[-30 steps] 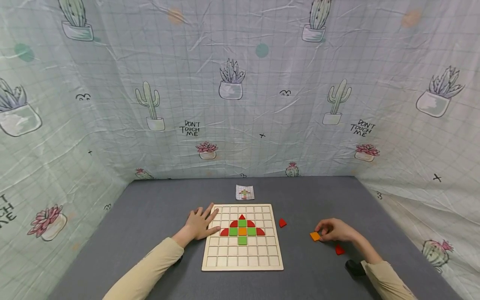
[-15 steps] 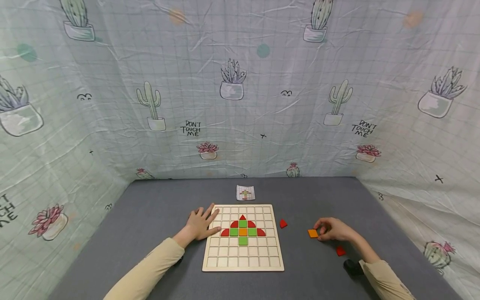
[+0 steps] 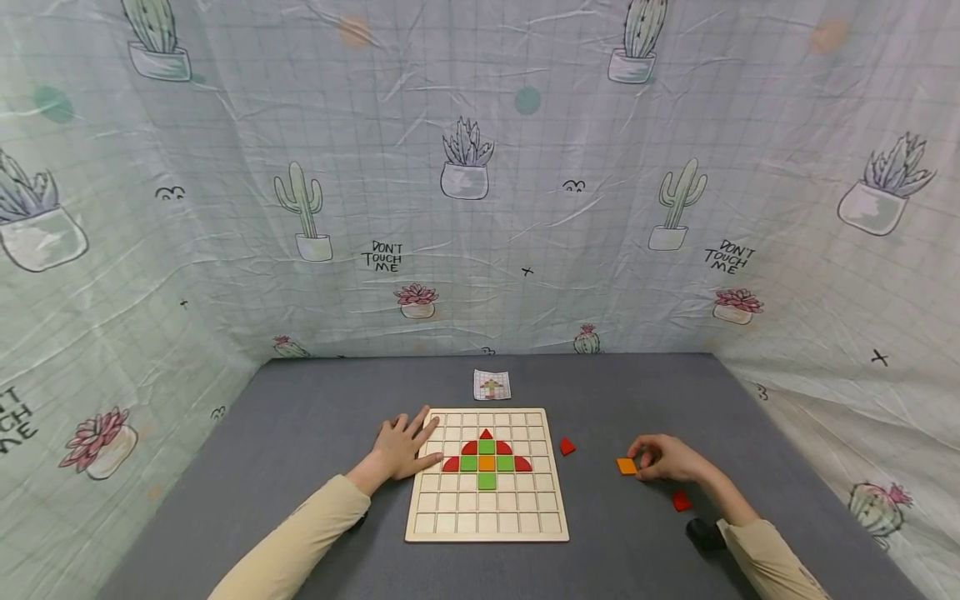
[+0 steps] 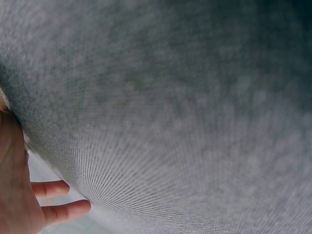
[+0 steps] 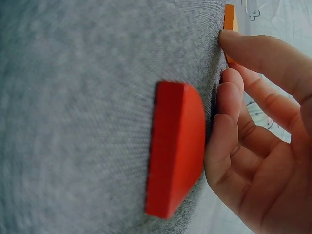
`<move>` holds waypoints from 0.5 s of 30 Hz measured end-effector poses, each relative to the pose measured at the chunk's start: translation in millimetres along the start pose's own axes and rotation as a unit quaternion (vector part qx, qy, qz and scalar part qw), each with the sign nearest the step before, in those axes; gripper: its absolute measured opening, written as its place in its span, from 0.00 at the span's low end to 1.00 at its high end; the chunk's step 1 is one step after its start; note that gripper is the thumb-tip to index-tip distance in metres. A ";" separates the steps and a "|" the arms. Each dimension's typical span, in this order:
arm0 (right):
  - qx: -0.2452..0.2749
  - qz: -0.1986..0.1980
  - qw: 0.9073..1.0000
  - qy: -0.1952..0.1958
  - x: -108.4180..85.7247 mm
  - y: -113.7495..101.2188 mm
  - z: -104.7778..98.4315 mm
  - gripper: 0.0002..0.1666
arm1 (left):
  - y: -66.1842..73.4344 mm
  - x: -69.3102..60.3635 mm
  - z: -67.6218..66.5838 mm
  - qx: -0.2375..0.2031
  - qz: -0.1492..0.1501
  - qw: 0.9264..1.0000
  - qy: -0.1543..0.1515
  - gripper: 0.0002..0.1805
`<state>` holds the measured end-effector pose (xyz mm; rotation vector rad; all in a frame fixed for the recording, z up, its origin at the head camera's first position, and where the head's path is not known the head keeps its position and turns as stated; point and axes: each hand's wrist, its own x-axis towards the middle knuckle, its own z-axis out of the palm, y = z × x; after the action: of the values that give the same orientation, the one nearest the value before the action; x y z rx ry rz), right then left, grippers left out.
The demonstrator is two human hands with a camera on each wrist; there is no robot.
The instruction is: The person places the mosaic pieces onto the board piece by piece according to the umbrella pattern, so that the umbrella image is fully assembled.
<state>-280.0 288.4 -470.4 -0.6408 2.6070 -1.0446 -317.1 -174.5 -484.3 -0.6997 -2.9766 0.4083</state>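
Note:
My left hand [image 3: 397, 447] rests with spread fingers on the upper left edge of a wooden grid board [image 3: 445, 524]. In the left wrist view only part of this left hand [image 4: 19, 195] shows, with straight fingers. To the right of the board, my right hand [image 3: 670, 459] pinches an orange square tile [image 3: 626, 467] by its right side, low at the table. The right wrist view has thumb and forefinger on the orange tile [image 5: 229, 18], the other fingers curled. A red quarter-round tile [image 3: 682, 501] lies just below the right hand.
Green, red and orange tiles form a figure on the board, with an orange square tile [image 3: 487, 463] at its middle. Another red tile [image 3: 567, 447] lies beside the board's right edge. Behind the board is a small pattern card [image 3: 491, 385]. A patterned curtain [image 3: 525, 225] surrounds the grey table.
The orange tile in my right hand has turned and shifted slightly left and away from me, then stayed put. My left hand has not moved on the board.

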 end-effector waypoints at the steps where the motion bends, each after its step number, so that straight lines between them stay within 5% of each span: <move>1: 0.001 0.000 1.000 0.000 -0.2 -0.4 0.1 0.16 | 0.0 -0.2 -0.7 0.000 0.000 1.000 0.000 0.37; 15: -0.021 -0.009 1.000 0.019 2.8 2.7 4.2 0.16 | 0.7 -0.3 0.5 0.012 -0.006 1.000 0.003 0.37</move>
<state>-281.6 286.2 -475.6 -0.6622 2.6674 -1.0189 -316.6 -174.1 -485.0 -0.6807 -2.9637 0.4387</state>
